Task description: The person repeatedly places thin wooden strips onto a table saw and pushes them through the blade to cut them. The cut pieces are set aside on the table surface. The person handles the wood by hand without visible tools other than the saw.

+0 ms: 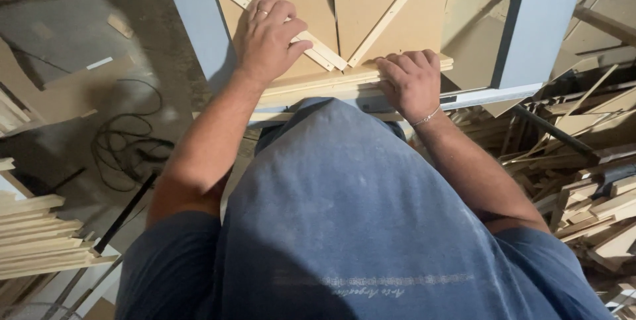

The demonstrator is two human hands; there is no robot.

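Observation:
My left hand (268,38) lies flat, fingers spread, on a light wooden strip (278,16) that runs diagonally across brown fibreboard panels (371,2). My right hand (412,83) curls its fingers over the near edge of a stack of pale wooden strips (318,81) at the front of the grey-blue workbench (540,22). A second strip (391,12) slants the other way, and the two meet in a V between my hands. A ring is on my left hand, a thin bracelet on my right wrist. My blue shirt hides the bench's front edge.
A heap of offcut wood scraps (583,161) lies on the right. Stacked pale wooden slats (33,234) sit at the lower left. A black cable (126,141) coils on the dusty floor to the left, near flat board pieces (59,95).

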